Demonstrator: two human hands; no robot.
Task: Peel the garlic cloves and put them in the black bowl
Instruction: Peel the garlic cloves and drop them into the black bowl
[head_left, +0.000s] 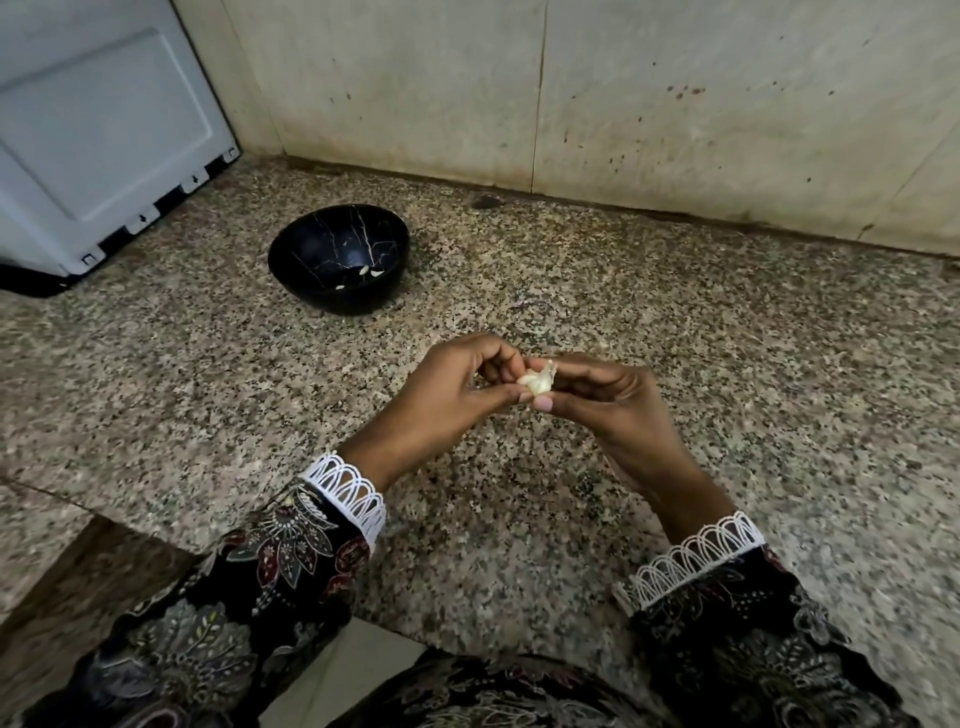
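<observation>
A small white piece of garlic (538, 380) with loose papery skin is held above the granite counter between both hands. My left hand (457, 387) pinches it from the left with thumb and fingertips. My right hand (610, 400) pinches it from the right, thumb underneath. The black bowl (311, 241), marbled with thin pale veins, stands on the counter beyond and left of my hands. Three peeled cloves (366, 273) lie at its bottom.
A grey-white appliance (98, 135) stands at the back left of the speckled granite counter (727, 322). A stained tiled wall (571, 93) closes the back. The counter's front edge steps down at the lower left. A small dark spot (485, 201) lies near the wall.
</observation>
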